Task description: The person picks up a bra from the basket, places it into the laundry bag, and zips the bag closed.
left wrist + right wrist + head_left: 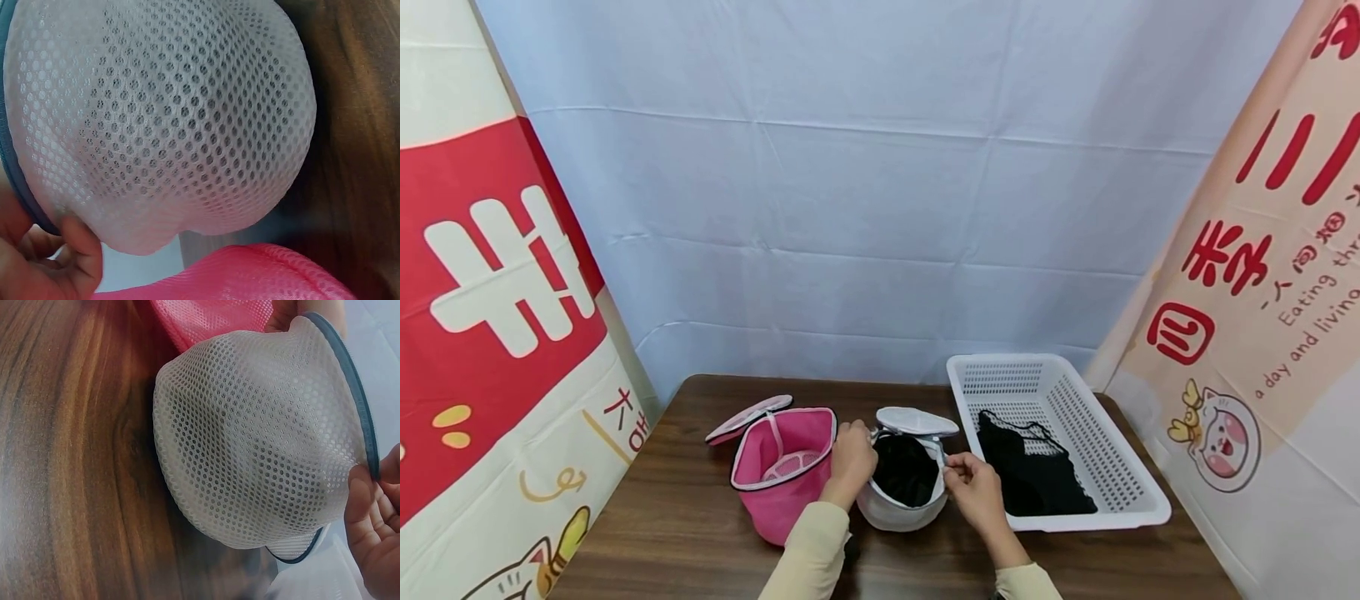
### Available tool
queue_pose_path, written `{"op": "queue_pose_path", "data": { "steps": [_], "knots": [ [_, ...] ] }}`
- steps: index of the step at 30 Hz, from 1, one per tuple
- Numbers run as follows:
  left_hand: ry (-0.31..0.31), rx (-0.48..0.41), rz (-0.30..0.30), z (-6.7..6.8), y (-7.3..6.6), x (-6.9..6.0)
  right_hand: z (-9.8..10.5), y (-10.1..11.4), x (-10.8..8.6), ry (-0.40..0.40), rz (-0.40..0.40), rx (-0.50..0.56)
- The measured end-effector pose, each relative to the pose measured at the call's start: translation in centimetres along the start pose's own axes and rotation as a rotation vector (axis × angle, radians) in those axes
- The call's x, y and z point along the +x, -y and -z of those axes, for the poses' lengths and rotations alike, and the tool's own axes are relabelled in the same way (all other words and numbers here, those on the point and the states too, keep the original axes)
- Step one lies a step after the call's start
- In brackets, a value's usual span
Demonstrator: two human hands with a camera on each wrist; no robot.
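Note:
A white mesh bag (898,518) stands with its round lid (917,421) folded back and black fabric (904,471) inside. My left hand (852,460) pinches the left side of its rim, close to the pink bag; in the left wrist view the fingers (81,250) hold the mesh just under the dark zipper edge. On the right side of the rim, my right hand (976,493) pinches the zipper edge between thumb and fingers, also visible in the right wrist view as a hand (378,528) at the mesh bag (250,437).
A pink mesh bag (778,508) with its lid (748,418) open stands at the left. To the right, a white plastic basket (1105,433) holds a black garment (1037,479). All stand on a brown wooden table (655,500) before a pale cloth backdrop.

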State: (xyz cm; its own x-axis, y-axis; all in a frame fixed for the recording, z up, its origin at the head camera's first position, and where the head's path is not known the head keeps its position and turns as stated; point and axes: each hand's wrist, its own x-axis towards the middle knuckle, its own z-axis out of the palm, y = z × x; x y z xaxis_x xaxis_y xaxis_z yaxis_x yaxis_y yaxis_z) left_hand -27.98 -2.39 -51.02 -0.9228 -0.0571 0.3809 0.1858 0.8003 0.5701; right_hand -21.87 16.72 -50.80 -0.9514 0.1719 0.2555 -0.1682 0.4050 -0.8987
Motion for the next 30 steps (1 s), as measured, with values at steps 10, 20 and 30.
{"op": "queue_pose_path", "data": {
  "steps": [10, 20, 30],
  "knots": [
    [-0.186, -0.135, -0.089, 0.5, -0.1, -0.7, 0.2, 0.2, 0.0, -0.016, -0.026, -0.038],
    [-0.202, -0.172, -0.066, 0.5, 0.3, -0.9, 0.3, 0.3, 0.1, 0.001, -0.054, -0.087],
    [-0.196, -0.174, -0.067, 0.0, 1.1, -0.9, 1.6, 1.2, 0.2, 0.099, -0.03, -0.169]
  ]
}}
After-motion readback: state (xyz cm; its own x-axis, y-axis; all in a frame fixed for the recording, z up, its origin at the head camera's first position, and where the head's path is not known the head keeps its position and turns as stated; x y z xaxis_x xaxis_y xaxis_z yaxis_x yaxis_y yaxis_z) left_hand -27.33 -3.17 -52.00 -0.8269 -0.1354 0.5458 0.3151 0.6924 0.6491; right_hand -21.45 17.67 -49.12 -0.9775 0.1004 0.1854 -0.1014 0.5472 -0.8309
